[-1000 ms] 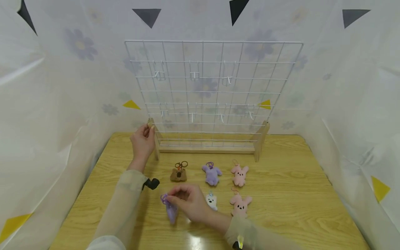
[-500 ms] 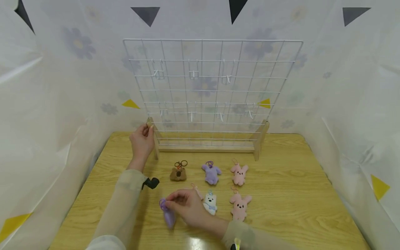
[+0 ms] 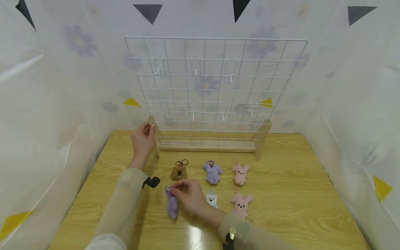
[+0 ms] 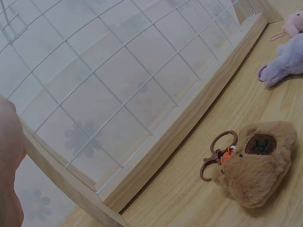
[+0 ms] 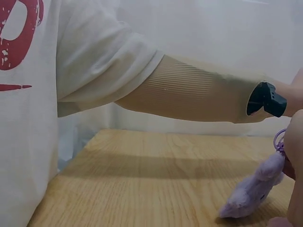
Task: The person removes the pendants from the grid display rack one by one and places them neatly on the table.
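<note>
My right hand (image 3: 192,198) pinches a purple plush keychain (image 3: 172,207) near its purple ring. In the right wrist view the plush (image 5: 255,189) hangs at a slant, its lower end close over the table. My left hand (image 3: 143,140) grips the top of the left wooden upright (image 3: 157,147) of a white wire grid rack (image 3: 215,91). Between the hands lies a brown plush keychain (image 3: 178,173) with brown rings. Right of it are another purple plush (image 3: 212,174) and a pink rabbit plush (image 3: 240,174). A white plush (image 3: 211,199) is partly behind my right hand.
Several white hooks (image 3: 196,73) sit on the grid in two rows, with nothing hung on them. A second pink rabbit plush (image 3: 241,205) lies beside my right wrist. The rack's wooden base (image 3: 206,150) stands toward the back of the wooden table (image 3: 297,194).
My right hand dips toward me, then moves forward with the purple plush, which hangs more upright. A pink plush seen briefly behind that hand is hidden again. My left hand stays on the upright.
</note>
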`<state>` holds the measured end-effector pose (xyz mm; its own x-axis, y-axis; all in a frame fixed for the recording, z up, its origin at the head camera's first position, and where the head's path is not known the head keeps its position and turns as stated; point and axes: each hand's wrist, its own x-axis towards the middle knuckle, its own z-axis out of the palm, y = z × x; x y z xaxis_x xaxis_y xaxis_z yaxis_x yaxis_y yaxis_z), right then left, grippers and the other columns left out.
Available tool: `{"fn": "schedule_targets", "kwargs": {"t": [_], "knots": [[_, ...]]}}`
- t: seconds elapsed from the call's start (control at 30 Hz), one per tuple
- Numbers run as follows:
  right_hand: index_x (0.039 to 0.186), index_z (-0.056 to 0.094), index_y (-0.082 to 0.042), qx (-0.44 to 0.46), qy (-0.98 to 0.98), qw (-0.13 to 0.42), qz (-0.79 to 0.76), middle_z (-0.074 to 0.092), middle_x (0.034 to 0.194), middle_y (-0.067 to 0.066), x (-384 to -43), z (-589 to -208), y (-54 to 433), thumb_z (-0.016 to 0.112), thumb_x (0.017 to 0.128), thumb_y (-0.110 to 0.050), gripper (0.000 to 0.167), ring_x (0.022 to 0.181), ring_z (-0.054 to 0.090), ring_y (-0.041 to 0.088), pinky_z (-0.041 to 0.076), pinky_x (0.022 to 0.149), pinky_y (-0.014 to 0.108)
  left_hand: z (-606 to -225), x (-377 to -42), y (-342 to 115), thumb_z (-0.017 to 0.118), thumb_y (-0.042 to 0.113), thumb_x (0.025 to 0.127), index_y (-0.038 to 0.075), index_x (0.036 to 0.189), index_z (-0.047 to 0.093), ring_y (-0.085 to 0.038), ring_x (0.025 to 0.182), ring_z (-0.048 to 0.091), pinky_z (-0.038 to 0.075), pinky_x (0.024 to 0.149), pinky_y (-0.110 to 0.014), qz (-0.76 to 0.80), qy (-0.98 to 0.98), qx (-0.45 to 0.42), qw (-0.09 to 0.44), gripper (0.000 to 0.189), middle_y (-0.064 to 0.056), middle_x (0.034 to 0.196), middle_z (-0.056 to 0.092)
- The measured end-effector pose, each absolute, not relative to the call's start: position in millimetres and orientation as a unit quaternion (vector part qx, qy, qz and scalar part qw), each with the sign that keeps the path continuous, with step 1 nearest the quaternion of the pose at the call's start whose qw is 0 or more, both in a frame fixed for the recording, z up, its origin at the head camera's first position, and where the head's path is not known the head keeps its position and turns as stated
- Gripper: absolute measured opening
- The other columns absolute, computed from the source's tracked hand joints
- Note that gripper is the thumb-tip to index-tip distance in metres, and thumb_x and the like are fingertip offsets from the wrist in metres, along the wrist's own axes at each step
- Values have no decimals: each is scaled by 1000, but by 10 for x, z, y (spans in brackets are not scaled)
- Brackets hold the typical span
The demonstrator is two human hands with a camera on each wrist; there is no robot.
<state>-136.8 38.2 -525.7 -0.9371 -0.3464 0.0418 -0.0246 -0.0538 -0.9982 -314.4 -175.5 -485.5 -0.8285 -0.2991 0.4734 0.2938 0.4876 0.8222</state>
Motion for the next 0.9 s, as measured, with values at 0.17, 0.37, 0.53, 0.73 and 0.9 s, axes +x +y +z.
{"fn": "schedule_targets", "kwargs": {"t": [0.17, 0.37, 0.53, 0.73, 0.9], "knots": [[100, 76, -1, -170, 721, 99, -664, 77, 95, 6, -1489, -5283, 392, 76, 97, -4, 4, 83, 72, 14, 64, 74, 24, -4841, -3145, -1756, 70, 13, 104, -8, 116, 75, -32, 96, 77, 59, 77, -12, -510, -807, -4, 296, 24, -25, 108, 76], [99, 77, -1, -187, 737, 104, -641, 77, 92, 5, -1634, -5325, 373, 76, 97, -4, 4, 81, 71, 12, 64, 72, 24, -4834, -3137, -1748, 70, 12, 104, -7, 116, 75, -33, 96, 77, 61, 77, -14, -510, -807, 0, 299, 23, -25, 107, 76], [97, 77, 1, -195, 760, 108, -611, 76, 88, 4, -1749, -5350, 377, 78, 96, -3, 5, 76, 70, 9, 63, 67, 23, -4842, -3144, -1748, 70, 13, 104, -7, 117, 75, -32, 97, 77, 63, 79, -18, -510, -807, 2, 297, 24, -24, 108, 77], [97, 78, 2, -213, 780, 113, -577, 77, 88, 5, -1846, -5399, 389, 79, 95, -2, 4, 73, 69, 6, 62, 65, 21, -4848, -3148, -1749, 70, 13, 104, -8, 117, 75, -32, 98, 77, 61, 79, -15, -524, -800, 3, 293, 25, -25, 109, 76], [96, 78, 3, -224, 791, 107, -559, 77, 87, 5, -1890, -5406, 386, 79, 94, -2, 5, 73, 68, 5, 61, 65, 20, -4848, -3151, -1751, 70, 13, 104, -8, 117, 75, -32, 99, 77, 61, 79, -14, -529, -797, 5, 291, 25, -25, 109, 76]]}}
